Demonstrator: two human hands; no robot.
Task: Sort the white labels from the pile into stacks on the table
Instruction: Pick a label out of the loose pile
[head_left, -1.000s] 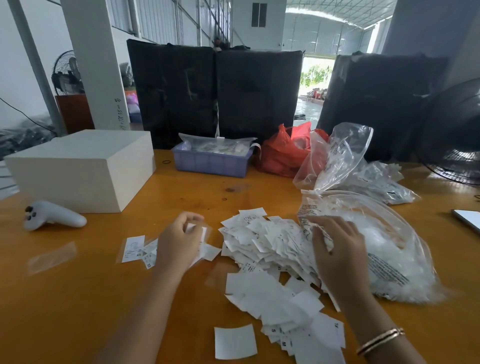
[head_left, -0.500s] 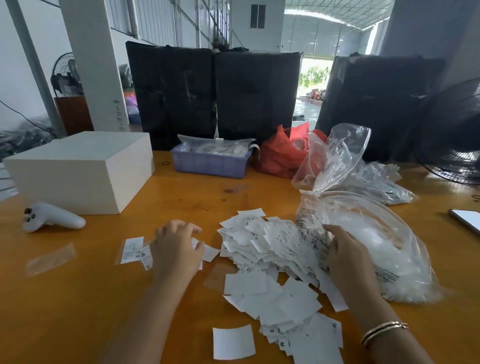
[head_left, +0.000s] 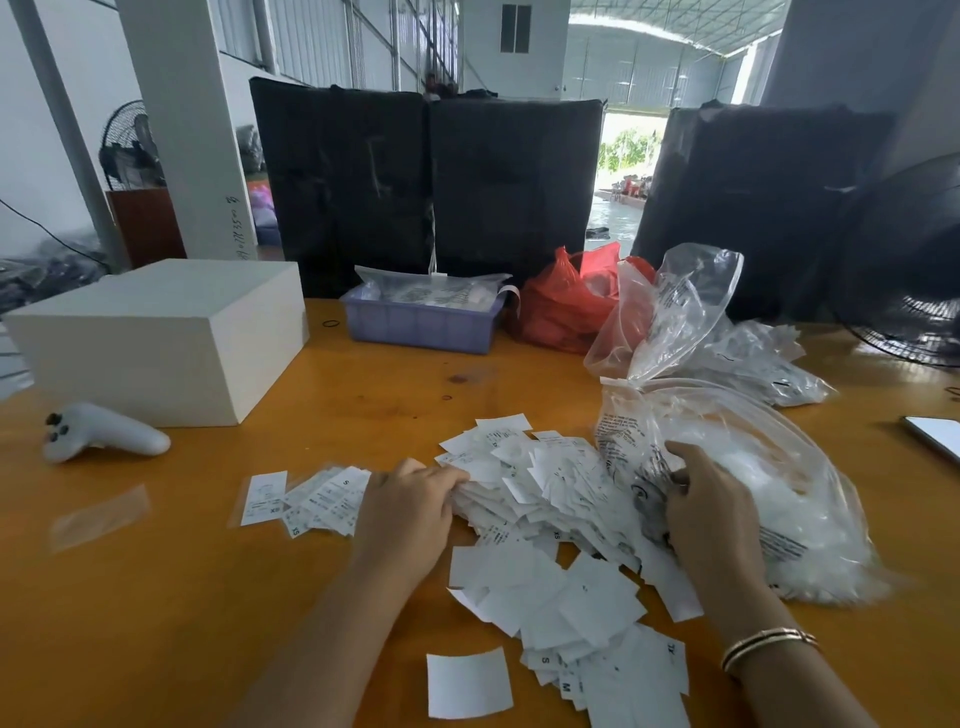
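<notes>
Labels: we have small sorted stack (head_left: 311, 499) at left; big pile (head_left: 540, 499) mid-table remains. Left hand (head_left: 410, 514) pinches pile's edge; right hand (head_left: 711, 514) grips clear bag (head_left: 753, 467).

My left hand (head_left: 410, 512) covers its fingertips' contact with the label pile (head_left: 540, 499); my right hand (head_left: 711, 512) hides what it grips; the fan (head_left: 914, 280) and flat white object (head_left: 935, 436) run off frame; label print is unreadable.
</notes>
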